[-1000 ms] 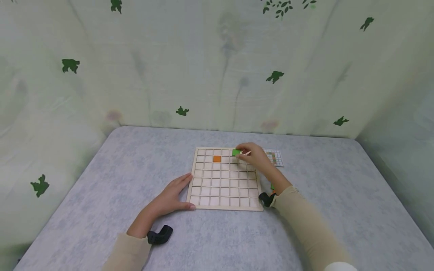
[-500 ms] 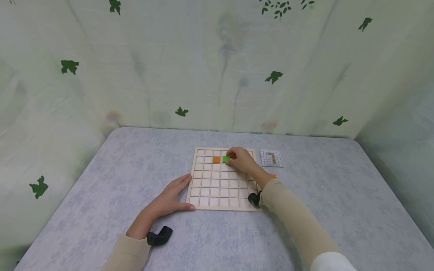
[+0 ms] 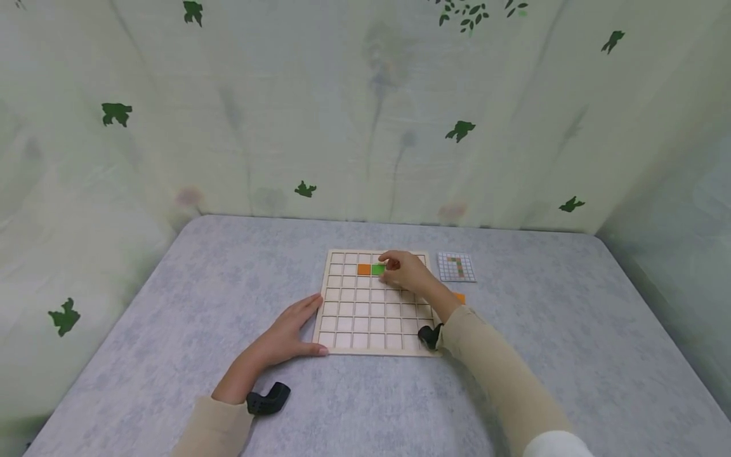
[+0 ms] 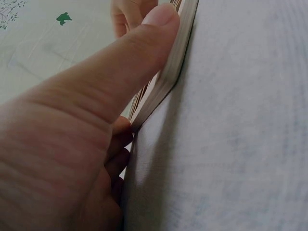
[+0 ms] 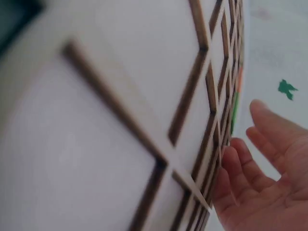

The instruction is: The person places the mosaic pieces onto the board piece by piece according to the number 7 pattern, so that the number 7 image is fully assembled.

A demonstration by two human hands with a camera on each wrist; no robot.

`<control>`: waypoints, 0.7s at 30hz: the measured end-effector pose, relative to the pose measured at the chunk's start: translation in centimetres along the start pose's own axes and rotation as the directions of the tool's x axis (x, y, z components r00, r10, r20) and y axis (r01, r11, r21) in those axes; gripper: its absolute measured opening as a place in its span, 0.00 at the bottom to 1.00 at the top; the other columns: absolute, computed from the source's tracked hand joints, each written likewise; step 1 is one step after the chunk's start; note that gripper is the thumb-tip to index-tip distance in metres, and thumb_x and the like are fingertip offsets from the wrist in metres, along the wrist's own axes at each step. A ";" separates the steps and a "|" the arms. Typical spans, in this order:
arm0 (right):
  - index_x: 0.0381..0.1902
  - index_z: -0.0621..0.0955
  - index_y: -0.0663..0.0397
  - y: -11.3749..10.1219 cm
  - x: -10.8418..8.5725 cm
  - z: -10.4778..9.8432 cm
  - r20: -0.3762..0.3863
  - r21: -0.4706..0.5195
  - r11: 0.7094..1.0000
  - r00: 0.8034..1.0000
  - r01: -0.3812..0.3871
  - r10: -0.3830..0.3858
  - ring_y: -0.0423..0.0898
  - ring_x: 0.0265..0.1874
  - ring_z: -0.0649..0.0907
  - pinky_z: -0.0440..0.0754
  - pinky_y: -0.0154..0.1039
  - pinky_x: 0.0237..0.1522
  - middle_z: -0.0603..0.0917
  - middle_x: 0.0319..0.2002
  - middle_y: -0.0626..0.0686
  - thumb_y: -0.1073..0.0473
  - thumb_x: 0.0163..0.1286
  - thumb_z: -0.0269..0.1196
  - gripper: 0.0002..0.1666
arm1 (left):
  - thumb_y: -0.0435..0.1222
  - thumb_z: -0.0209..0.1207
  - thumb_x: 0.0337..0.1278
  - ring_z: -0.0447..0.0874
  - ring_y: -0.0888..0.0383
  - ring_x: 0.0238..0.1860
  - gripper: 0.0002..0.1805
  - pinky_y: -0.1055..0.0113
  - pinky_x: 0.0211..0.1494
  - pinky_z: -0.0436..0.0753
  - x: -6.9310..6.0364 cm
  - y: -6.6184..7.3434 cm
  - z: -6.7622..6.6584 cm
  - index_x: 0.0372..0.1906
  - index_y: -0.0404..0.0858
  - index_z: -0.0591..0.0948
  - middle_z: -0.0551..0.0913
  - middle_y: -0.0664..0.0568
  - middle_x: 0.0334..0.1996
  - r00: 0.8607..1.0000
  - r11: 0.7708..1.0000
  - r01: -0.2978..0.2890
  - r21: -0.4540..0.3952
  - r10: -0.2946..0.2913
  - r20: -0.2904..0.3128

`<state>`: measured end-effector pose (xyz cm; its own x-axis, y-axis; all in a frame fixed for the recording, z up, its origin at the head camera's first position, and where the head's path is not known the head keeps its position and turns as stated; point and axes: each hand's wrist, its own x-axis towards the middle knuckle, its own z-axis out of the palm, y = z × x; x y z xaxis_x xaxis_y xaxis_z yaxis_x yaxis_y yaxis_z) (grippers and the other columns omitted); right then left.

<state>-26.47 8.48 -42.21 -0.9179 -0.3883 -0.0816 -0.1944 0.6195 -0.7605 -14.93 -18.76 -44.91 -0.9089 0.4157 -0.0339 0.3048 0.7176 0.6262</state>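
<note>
A wooden grid board (image 3: 362, 325) lies on the table in the head view. In its second row from the back, an orange square tile (image 3: 363, 270) and a green square tile (image 3: 377, 270) sit side by side in neighbouring cells. My right hand (image 3: 408, 270) is just right of the green tile, partly covering its right side. Thumb and forefinger are spread apart with nothing between them, as the right wrist view also shows. Along the board's left edge my left hand (image 3: 291, 329) rests with extended fingers, its thumb (image 4: 161, 15) on the near left corner.
A small card (image 3: 457, 267) printed with a coloured grid pattern lies right of the board's far corner. An orange piece (image 3: 459, 298) shows beside the right forearm, which hides part of the board's right edge. A patterned curtain (image 3: 365, 114) stands behind the table.
My right hand moved left and nearer with the green tile, lowered it into the cell beside the orange one, then parted its fingers from it. The left hand has stayed put.
</note>
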 end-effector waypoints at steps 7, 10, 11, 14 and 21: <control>0.58 0.72 0.56 -0.2 -2.6 -2.5 -0.075 0.063 0.996 0.995 0.069 -0.064 0.52 0.47 0.74 0.72 0.45 0.46 0.75 0.50 0.58 0.57 0.62 0.61 0.26 | 0.59 0.66 0.33 0.46 0.42 0.66 0.58 0.45 0.62 0.53 0.1 0.0 0.1 0.68 0.34 0.53 0.51 0.44 0.68 1.000 1.000 -0.013 0.003 0.013 -0.008; 0.58 0.72 0.56 0.2 -4.1 -3.6 -0.103 0.034 0.994 0.990 0.105 -0.101 0.53 0.48 0.73 0.71 0.46 0.48 0.74 0.51 0.58 0.56 0.61 0.62 0.27 | 0.60 0.65 0.33 0.46 0.43 0.66 0.58 0.46 0.62 0.52 0.2 -0.2 0.1 0.68 0.34 0.53 0.51 0.44 0.68 1.000 1.000 -0.015 -0.001 0.015 -0.008; 0.58 0.72 0.56 0.4 -4.7 -4.0 -0.111 0.026 0.994 0.988 0.111 -0.107 0.53 0.48 0.73 0.71 0.46 0.48 0.74 0.51 0.58 0.57 0.61 0.62 0.27 | 0.60 0.65 0.33 0.46 0.43 0.66 0.59 0.46 0.63 0.52 0.2 -0.2 0.1 0.68 0.34 0.53 0.51 0.44 0.68 1.000 1.000 -0.015 -0.004 0.015 -0.007; 0.58 0.72 0.56 1.4 -6.4 -4.9 -0.135 0.004 0.994 0.985 0.112 -0.111 0.53 0.48 0.74 0.71 0.47 0.49 0.74 0.51 0.59 0.58 0.60 0.62 0.27 | 0.61 0.65 0.32 0.45 0.44 0.67 0.59 0.46 0.63 0.52 0.2 -0.3 0.1 0.69 0.35 0.53 0.51 0.44 0.68 1.000 1.000 -0.015 -0.008 0.015 -0.004; 0.59 0.70 0.57 4.9 -9.5 -5.8 -0.141 -0.006 0.999 0.989 0.032 -0.032 0.53 0.49 0.73 0.70 0.49 0.50 0.74 0.51 0.57 0.59 0.61 0.62 0.28 | 0.60 0.65 0.32 0.45 0.44 0.67 0.59 0.46 0.63 0.52 0.1 -0.2 0.1 0.69 0.35 0.53 0.51 0.45 0.68 1.000 1.000 -0.009 -0.006 0.009 -0.006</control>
<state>-20.69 19.22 -41.44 -0.9508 -0.3079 0.0345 -0.2254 0.6112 -0.7587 -15.02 -18.79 -45.09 -0.9079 0.4186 -0.0231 0.3115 0.7103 0.6312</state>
